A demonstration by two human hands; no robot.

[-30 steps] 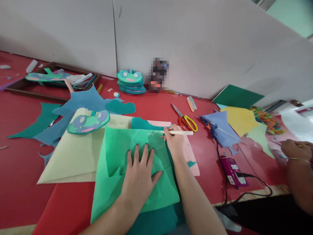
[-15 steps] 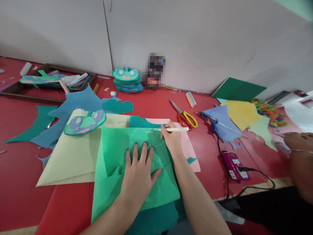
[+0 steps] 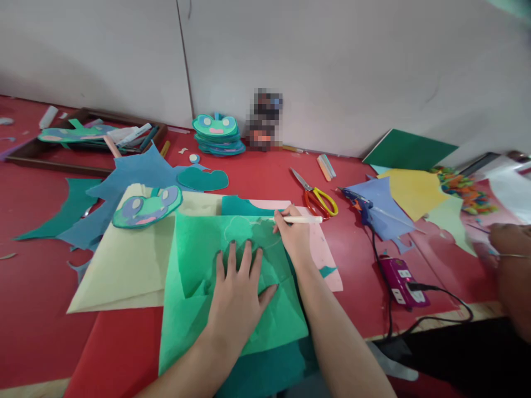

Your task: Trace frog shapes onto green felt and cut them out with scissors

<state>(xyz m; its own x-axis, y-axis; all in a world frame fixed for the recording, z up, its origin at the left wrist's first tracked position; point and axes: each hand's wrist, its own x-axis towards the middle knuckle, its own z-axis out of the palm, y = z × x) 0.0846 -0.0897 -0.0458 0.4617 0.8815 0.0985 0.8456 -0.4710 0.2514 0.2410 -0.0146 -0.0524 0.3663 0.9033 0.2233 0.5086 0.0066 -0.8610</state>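
My left hand [image 3: 237, 282] lies flat with spread fingers on a bright green felt sheet [image 3: 194, 331]. My right hand [image 3: 292, 232] grips a white pen [image 3: 307, 220] near the sheet's top right; its tip is hidden by the fingers. A pale cloud-like outline [image 3: 232, 222] shows on the felt above my left fingertips. Darker teal felt [image 3: 249, 207] peeks out behind the sheet. To the left, a green felt face piece [image 3: 147, 207] rests on cream felt [image 3: 116, 265]. A teal felt cutout [image 3: 203, 179] lies farther back.
Scissors [image 3: 315, 196] with red and yellow handles lie beyond my right hand. A blue glue gun [image 3: 357, 203] and a purple power strip [image 3: 404, 282] with a black cord are at right. A stack of felt faces [image 3: 218, 135] stands by the wall. Another person's hand [image 3: 508, 243] is at far right.
The whole view has shifted slightly, so things sit a little farther right. Both hands keep nearly the same place on the felt, with the pen still held.
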